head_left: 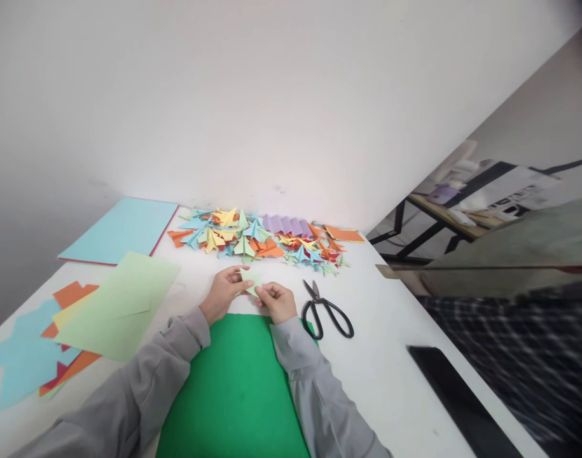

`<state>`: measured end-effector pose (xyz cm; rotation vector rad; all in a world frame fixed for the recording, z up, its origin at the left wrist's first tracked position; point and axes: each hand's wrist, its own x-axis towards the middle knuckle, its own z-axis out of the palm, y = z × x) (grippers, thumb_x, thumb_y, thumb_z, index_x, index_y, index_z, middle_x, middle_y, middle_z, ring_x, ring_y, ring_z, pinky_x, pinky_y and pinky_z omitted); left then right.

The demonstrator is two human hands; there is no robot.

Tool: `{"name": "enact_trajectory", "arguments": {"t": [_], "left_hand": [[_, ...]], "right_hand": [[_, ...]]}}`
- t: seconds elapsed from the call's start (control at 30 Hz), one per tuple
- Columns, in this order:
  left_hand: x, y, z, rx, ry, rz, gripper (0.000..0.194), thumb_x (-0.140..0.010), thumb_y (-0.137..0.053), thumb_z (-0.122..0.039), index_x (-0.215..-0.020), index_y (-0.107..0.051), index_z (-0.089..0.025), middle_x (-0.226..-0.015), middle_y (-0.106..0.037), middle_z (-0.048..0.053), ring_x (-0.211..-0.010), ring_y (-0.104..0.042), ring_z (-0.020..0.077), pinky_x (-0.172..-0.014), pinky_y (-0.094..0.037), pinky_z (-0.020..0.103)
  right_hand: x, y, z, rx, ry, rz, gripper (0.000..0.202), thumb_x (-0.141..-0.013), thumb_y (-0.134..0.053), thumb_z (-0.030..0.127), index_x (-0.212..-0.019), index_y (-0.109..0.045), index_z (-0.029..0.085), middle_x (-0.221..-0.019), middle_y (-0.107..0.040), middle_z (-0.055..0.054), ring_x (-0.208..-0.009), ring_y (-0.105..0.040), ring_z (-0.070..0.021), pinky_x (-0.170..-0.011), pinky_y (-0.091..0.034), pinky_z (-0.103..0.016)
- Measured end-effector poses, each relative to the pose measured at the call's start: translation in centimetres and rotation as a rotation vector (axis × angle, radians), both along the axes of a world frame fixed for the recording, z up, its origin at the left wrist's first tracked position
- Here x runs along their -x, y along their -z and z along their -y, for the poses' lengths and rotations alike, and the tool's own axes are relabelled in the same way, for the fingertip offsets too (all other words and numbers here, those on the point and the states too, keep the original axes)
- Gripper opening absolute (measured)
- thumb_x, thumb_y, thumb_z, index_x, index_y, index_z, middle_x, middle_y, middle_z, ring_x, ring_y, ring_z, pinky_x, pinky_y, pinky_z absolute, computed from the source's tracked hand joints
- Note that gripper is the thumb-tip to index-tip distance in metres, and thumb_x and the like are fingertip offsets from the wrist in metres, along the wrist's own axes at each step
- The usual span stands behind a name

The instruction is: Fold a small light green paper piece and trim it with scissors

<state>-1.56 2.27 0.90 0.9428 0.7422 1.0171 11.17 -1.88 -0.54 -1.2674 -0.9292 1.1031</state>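
Observation:
Between my two hands is a small piece of light green paper [251,278], raised a little over the far edge of a green sheet [238,388]. My left hand [224,292] pinches its left side between thumb and fingers. The thumb and fingers of my right hand [277,301] grip its lower right corner. Whether the paper has folds is too small to tell. Just beyond my hands lies a pile of small folded paper planes [243,245] in several colours. Black-handled scissors [326,308] rest to the right of my right hand, blades slightly apart.
A blue sheet [121,229] with a red edge beneath it lies at the back left. Nearer are a large light green sheet [123,305] and coloured offcuts [28,350]. Pleated purple paper [287,225] sits by the wall, orange paper [345,235] beside it. A black strip [457,397] lies at right.

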Motion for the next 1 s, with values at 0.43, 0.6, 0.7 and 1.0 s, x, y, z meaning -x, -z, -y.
{"name": "enact_trajectory", "arguments": {"t": [0.43, 0.6, 0.7, 1.0], "left_hand": [[-0.2, 1.3, -0.7, -0.053, -0.204, -0.211, 0.046, -0.044, -0.074, -0.024, -0.086, -0.059, -0.01, -0.084, -0.06, 0.007, -0.049, -0.051, 0.0072, -0.045, -0.041, 0.022], [-0.2, 1.1, -0.4, -0.037, -0.107, -0.17, 0.05, -0.048, -0.073, -0.024, -0.092, -0.057, -0.01, -0.071, -0.062, 0.005, -0.044, -0.049, 0.0068, -0.046, -0.041, 0.022], [-0.1, 0.9, -0.3, -0.011, -0.029, -0.131, 0.049, -0.048, -0.073, -0.024, -0.091, -0.057, -0.008, -0.054, -0.059, 0.001, -0.043, -0.05, 0.0093, -0.044, -0.039, 0.022], [0.0, 0.9, -0.2, -0.047, -0.11, -0.116, 0.031, -0.045, -0.073, -0.024, -0.07, -0.059, -0.01, -0.048, -0.056, 0.0, -0.041, -0.048, 0.01, -0.04, -0.036, 0.021]], "right_hand": [[0.8, -0.2, 0.1, 0.101, -0.126, -0.132, 0.033, -0.046, -0.074, 0.038, -0.058, -0.053, 0.016, -0.046, -0.063, 0.001, -0.038, -0.054, -0.0085, -0.04, -0.042, -0.018], [1.0, -0.3, 0.2, 0.09, -0.07, -0.156, 0.034, -0.046, -0.074, 0.039, -0.057, -0.052, 0.015, -0.044, -0.062, 0.001, -0.037, -0.053, -0.0074, -0.039, -0.042, -0.017], [1.1, -0.3, 0.2, 0.11, -0.073, -0.174, 0.035, -0.044, -0.074, 0.04, -0.057, -0.053, 0.015, -0.045, -0.063, 0.001, -0.037, -0.054, -0.0081, -0.04, -0.043, -0.018], [1.5, 0.3, 0.2, 0.123, -0.103, -0.131, 0.035, -0.043, -0.075, 0.04, -0.055, -0.054, 0.015, -0.044, -0.061, 0.0, -0.037, -0.055, -0.0102, -0.039, -0.043, -0.02]]}}
